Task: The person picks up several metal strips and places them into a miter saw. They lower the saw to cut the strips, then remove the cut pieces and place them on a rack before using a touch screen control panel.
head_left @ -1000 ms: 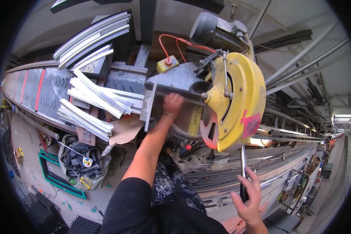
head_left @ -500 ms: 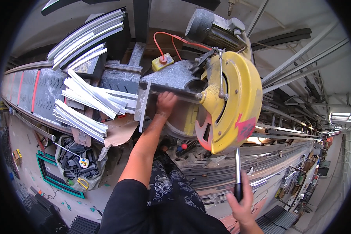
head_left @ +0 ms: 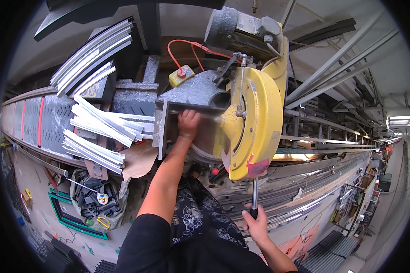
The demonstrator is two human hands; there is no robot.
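Note:
A yellow chop saw with a grey motor stands in front of me. My right hand is closed around the black grip of its steel lever handle. My left hand lies against the saw's grey fence, fingers curled at its lower edge. What those fingers press or hold is hidden under them. An upright metal plate stands just left of that hand. The blade is hidden by the yellow guard.
White cut strips lie piled on the bench at left, with more strips behind. A yellow switch box with an orange cable sits on the saw. Below left is a bag of dark offcuts. Long profiles are stacked at right.
The saw's yellow guard and lever have shifted left in view, and the right hand with them. Its fingers now wrap the grip more closely. My left hand stays at the fence.

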